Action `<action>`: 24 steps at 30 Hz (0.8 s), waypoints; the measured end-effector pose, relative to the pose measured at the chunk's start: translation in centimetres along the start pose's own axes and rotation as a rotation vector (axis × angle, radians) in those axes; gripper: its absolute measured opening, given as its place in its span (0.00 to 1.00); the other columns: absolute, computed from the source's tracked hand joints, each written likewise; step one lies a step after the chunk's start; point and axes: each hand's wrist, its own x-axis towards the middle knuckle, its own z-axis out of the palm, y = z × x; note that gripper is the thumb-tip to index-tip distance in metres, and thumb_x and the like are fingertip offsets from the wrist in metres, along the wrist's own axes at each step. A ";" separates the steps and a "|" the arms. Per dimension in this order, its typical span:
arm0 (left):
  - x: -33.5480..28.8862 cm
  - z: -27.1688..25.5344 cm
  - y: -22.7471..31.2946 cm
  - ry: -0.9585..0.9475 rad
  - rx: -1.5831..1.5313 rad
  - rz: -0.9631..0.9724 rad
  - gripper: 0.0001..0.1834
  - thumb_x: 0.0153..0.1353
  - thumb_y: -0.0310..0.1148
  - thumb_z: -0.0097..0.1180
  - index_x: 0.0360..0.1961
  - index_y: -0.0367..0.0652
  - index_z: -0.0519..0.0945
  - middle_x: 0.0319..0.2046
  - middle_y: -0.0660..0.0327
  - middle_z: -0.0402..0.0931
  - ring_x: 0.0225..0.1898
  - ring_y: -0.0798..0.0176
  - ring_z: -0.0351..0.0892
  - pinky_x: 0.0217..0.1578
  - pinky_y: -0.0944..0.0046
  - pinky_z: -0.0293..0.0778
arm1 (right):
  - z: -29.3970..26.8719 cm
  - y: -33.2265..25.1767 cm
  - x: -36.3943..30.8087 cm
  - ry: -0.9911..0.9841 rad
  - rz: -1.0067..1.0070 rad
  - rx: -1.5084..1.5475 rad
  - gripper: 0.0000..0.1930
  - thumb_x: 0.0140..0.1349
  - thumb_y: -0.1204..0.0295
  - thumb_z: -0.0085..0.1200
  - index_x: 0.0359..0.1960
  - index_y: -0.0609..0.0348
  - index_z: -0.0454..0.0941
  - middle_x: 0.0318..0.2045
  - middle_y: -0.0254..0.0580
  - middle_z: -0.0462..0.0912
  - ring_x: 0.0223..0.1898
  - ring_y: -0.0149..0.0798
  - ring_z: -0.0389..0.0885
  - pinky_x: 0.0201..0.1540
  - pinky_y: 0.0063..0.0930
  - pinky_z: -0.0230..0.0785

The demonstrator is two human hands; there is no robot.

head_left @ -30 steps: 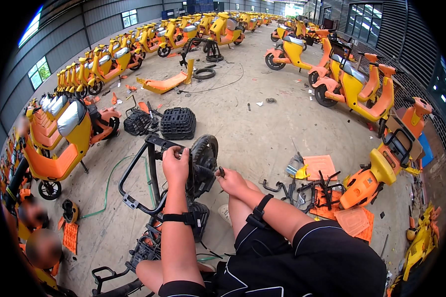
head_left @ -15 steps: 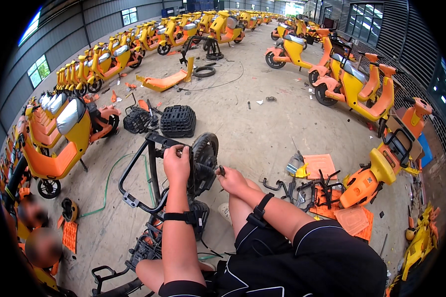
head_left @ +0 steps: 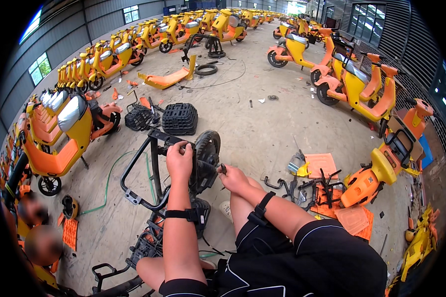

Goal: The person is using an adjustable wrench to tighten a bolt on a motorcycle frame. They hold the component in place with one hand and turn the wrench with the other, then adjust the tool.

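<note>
Little moves since the earlier frame: the whole view slides slightly right, while both hands stay at nearly the same spots by the frame. Left hand (head_left: 179, 157) is at the upper end of the black frame (head_left: 155, 166), thumb and index finger drawn together; can't tell if they grip anything, fingers cover the spot. Right hand (head_left: 234, 179) is curled, just right of the wheel (head_left: 211, 144), closed on a small dark piece (head_left: 223, 169) whose end sticks up past the fingers; kind unclear. Black frame stands on the floor in front of the person, left of centre, with the wheel on its right side and more dark frame parts running down to the lower edge. Black straps sit on both forearms. Black crate (head_left: 180, 119) lies beyond the frame, a tangled black part (head_left: 138, 119) just left of it. Green hose (head_left: 106, 187) loops across the floor at left. Farther out: orange panel (head_left: 167, 80), tyre (head_left: 206, 70) near it. Right side: flat orange panel (head_left: 321, 166), pile of black metal parts (head_left: 327, 190), orange-and-yellow scooter body (head_left: 365, 185). Yellow-and-orange scooters stand in rows along the left and down the hall, several more at right.
</note>
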 end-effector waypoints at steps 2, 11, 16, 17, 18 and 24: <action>-0.2 0.0 0.5 0.021 0.043 -0.008 0.14 0.62 0.40 0.68 0.41 0.41 0.86 0.31 0.59 0.74 0.32 0.56 0.75 0.38 0.56 0.74 | 0.0 0.2 0.0 0.007 -0.011 -0.005 0.11 0.62 0.68 0.55 0.44 0.54 0.83 0.37 0.53 0.87 0.43 0.58 0.85 0.45 0.47 0.77; -0.6 -0.1 1.4 0.039 0.059 -0.005 0.14 0.61 0.41 0.69 0.35 0.41 0.84 0.29 0.59 0.75 0.33 0.54 0.76 0.37 0.55 0.74 | 0.3 0.9 0.1 0.010 0.002 0.038 0.11 0.61 0.69 0.52 0.43 0.55 0.81 0.38 0.57 0.86 0.43 0.62 0.84 0.46 0.52 0.75; -0.5 0.0 1.2 0.050 0.065 -0.001 0.14 0.62 0.41 0.68 0.36 0.39 0.86 0.30 0.58 0.78 0.31 0.57 0.78 0.37 0.57 0.74 | 0.2 1.0 0.0 0.024 -0.023 0.033 0.11 0.62 0.69 0.53 0.43 0.56 0.81 0.37 0.58 0.86 0.42 0.62 0.84 0.45 0.51 0.76; -0.5 0.0 1.2 0.053 0.065 0.001 0.15 0.63 0.41 0.68 0.37 0.38 0.86 0.30 0.58 0.78 0.32 0.57 0.79 0.38 0.57 0.75 | 0.2 0.9 0.0 0.022 -0.021 0.038 0.11 0.62 0.69 0.53 0.44 0.56 0.81 0.37 0.58 0.86 0.42 0.62 0.84 0.44 0.51 0.76; -0.5 0.0 1.1 0.056 0.064 0.004 0.15 0.63 0.42 0.67 0.37 0.38 0.86 0.31 0.57 0.79 0.32 0.56 0.79 0.38 0.57 0.75 | 0.1 0.8 0.0 0.020 -0.020 0.044 0.11 0.62 0.69 0.53 0.44 0.56 0.81 0.37 0.58 0.86 0.42 0.62 0.84 0.44 0.51 0.76; -0.5 0.2 1.3 0.058 0.055 -0.022 0.17 0.68 0.45 0.62 0.37 0.39 0.85 0.32 0.56 0.80 0.34 0.52 0.80 0.39 0.54 0.76 | 0.1 0.9 0.0 0.026 -0.046 0.020 0.11 0.63 0.69 0.53 0.43 0.57 0.81 0.38 0.58 0.86 0.42 0.62 0.84 0.45 0.51 0.76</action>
